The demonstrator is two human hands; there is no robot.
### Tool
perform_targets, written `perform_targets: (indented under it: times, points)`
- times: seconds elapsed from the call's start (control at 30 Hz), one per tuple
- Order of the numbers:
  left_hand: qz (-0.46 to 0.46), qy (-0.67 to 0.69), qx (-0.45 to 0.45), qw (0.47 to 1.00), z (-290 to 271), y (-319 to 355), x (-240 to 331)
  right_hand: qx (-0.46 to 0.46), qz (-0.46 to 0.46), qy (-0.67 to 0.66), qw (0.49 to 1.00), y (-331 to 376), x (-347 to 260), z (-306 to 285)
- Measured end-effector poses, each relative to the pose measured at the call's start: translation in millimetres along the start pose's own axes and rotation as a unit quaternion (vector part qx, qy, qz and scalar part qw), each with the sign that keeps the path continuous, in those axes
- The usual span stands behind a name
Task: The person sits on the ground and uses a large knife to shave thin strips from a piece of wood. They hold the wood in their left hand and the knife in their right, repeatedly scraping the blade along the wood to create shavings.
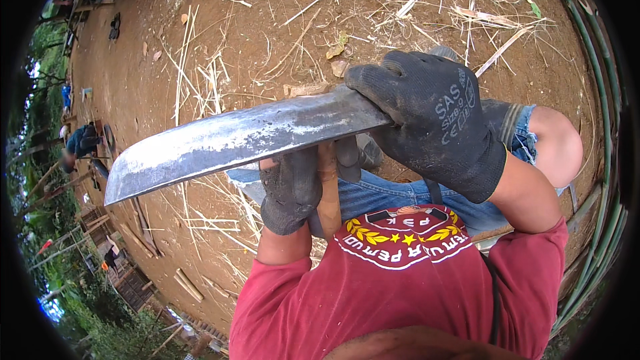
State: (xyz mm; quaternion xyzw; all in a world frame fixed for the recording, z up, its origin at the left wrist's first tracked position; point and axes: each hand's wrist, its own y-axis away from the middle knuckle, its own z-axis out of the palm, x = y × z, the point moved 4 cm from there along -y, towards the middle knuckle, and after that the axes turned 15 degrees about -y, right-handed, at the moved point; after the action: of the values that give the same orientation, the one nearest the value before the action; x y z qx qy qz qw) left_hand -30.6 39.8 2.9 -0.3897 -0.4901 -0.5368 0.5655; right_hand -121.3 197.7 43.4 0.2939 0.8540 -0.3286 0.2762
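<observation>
nearest the camera, a red shirt (400, 293) fills the lower middle, with one round badge of white lettering, yellow leaves and stars on its chest, and blue denim shorts (387, 197) show just above it. the left hand (293, 190), in a dark glove, is closed in a fist around a short pale stick of wood (328, 193) held upright against the lap, the fingers wrapped tight. the right hand (433, 117), also in a dark glove with small pale printed marks on its back, is clenched over the handle end of one big knife (233, 140), so the handle itself is hidden. the broad grey blade runs from that hand out to the left, slightly downward, crossing just over the top of the stick and the left hand; its curved tip ends well out over the ground with open room around it. one bare knee (557, 147) shows at the right, beside the frayed hem of the shorts. two gloves, one blade, one stick are in play. beyond, the bare brown ground (200, 40) is strewn with many thin pale slivers and strips (200, 80), too many to count, plus a few dry leaves. along the right edge several long green bamboo poles (600, 93) lie curved side by side, closing that side. far off at the left another person (83, 141) in dark clothes crouches near wooden frames and green trees.
</observation>
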Motion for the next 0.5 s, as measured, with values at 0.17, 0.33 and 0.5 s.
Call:
perform_targets:
  times: [0.17, 0.33, 0.5]
  points:
    - [-0.011, -0.010, -0.013, 1.000, 2, -2, 2, 0.013, -0.008, 0.014, 1.000, -1, 0, 2]
    - [-0.018, -0.040, -0.006, 0.999, 4, -1, 4, -0.028, 0.018, 0.034, 0.999, -2, -2, 2]
    - [-0.019, -0.073, -0.005, 0.997, 4, -1, 4, 0.043, -0.041, 0.062, 0.996, -5, 5, 12]
